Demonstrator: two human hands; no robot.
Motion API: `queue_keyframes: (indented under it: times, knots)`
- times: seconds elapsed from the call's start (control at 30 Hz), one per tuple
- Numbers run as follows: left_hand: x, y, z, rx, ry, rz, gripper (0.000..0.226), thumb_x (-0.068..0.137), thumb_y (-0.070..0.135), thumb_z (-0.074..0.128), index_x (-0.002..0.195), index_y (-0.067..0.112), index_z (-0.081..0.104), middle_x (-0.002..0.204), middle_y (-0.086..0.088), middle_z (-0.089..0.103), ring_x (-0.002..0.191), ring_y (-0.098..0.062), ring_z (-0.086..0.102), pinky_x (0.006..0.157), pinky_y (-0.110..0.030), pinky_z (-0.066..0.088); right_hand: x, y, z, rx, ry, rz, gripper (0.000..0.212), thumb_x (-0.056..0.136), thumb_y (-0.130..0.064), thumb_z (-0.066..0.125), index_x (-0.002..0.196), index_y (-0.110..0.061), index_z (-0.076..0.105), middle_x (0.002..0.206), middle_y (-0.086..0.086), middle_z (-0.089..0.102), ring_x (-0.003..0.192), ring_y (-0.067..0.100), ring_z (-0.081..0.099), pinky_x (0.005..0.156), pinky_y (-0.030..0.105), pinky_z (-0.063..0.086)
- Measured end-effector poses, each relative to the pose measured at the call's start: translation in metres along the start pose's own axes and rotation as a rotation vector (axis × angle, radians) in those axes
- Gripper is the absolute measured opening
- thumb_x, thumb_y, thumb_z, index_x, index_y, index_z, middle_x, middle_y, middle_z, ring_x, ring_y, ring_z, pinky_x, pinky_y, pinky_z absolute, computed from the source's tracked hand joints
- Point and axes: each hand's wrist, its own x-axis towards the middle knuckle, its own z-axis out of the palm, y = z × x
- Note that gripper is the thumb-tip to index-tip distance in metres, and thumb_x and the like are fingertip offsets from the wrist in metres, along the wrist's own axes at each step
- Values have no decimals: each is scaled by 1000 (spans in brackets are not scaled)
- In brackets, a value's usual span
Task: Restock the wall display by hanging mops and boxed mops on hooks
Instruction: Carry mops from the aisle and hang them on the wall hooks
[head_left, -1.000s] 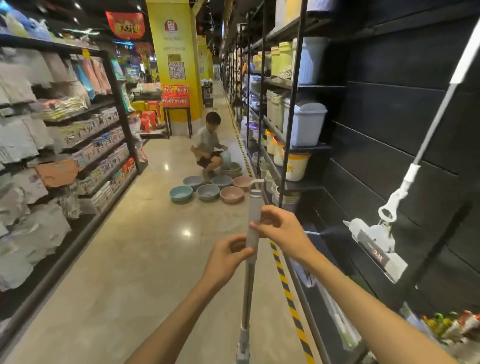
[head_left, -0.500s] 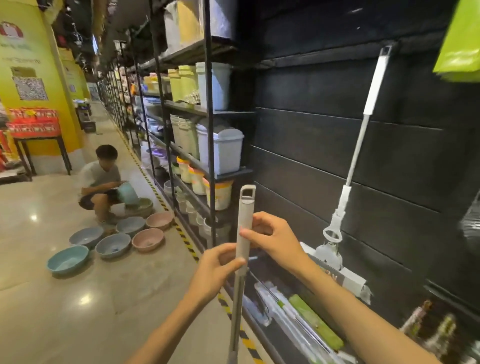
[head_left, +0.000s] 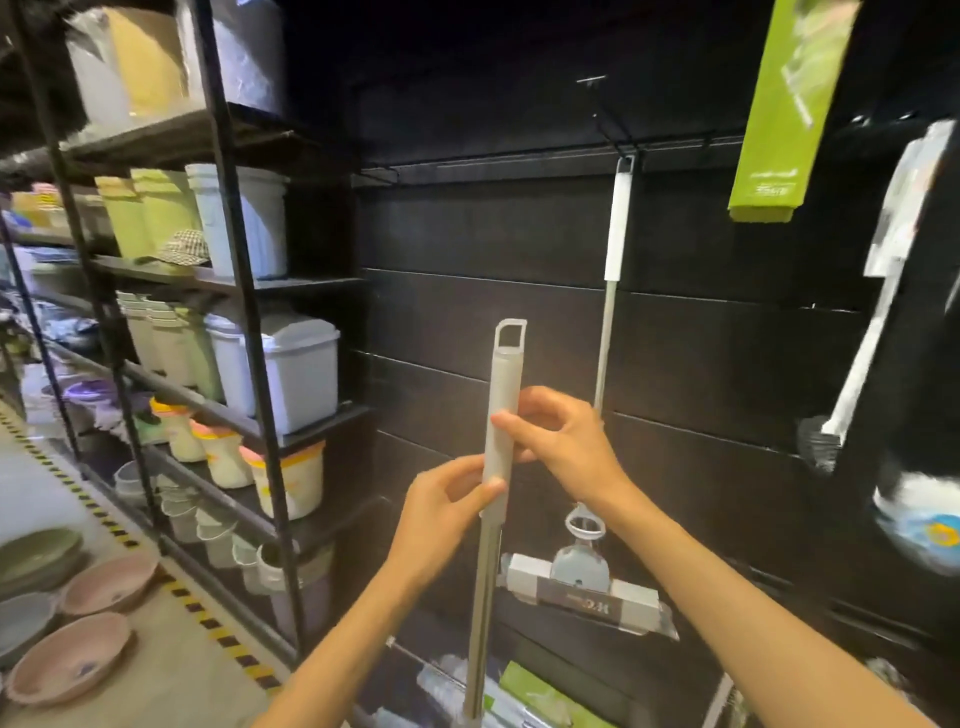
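Nearest, the left hand (head_left: 447, 501) and right hand (head_left: 563, 444) both pinch the pale grip sleeve of a mop handle (head_left: 496, 457), left grip lower, right higher. The handle stands near upright, long axis vertical, its hanging loop (head_left: 511, 332) pointing up, the lower end out of view. Farther, right of it, a hung mop (head_left: 605, 364) dangles from a hook (head_left: 621, 148) on the black wall (head_left: 467, 260), head downward
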Motion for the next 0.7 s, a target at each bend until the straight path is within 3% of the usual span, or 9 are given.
queue_keyframes:
  times: [0.07,0.17,0.27,0.37,0.47,0.6,0.7]
  knots:
    - [29,-6,3,-10,-17,13,24,98,26,74,113,45,75,110,26,79,108,-1,75,97,-27,61,25,6,-9,-46,31,-30,26,94,-26,79,115,-11,77,104,-1,79,95,14,78,66,30,64]
    - [78,-18,7,-48,-19,13,22,97,31,76,117,40,76,113,18,80,109,-4,75,100,-42,62,66,16,-22,-87,75,-37,27,93,-30,80,115,-14,78,106,1,79,98,19,78,71,43,68]
    - [125,-26,11,-77,-50,27,22,96,32,76,119,34,78,113,15,81,108,-6,76,99,-45,62,103,23,-34,-113,103,-50,26,93,-32,80,113,-16,78,104,1,80,97,20,79,74,49,68]
    - [166,-31,18,-110,-74,50,27,96,34,76,123,28,78,114,15,81,108,-6,76,99,-43,62,135,24,-45,-133,151,-71,23,93,-32,80,111,-17,78,102,-1,80,96,20,79,75,47,68]
    - [205,-31,25,-151,-99,82,21,96,33,76,116,36,78,109,20,80,105,-3,76,96,-33,62,162,20,-55,-156,204,-100,26,93,-34,79,113,-17,78,103,-1,80,97,20,79,73,43,67]
    - [252,-22,32,-239,-157,139,19,94,31,77,112,40,76,107,23,80,103,-1,75,84,-21,63,195,6,-69,-257,286,-166,27,93,-34,78,115,-18,77,103,-9,78,98,14,77,68,28,64]
    - [285,-7,36,-304,-215,193,21,95,26,77,105,44,75,101,26,79,98,1,76,74,-18,60,219,-8,-80,-314,335,-233,27,96,-31,76,116,-13,76,106,-1,78,99,18,77,67,30,64]
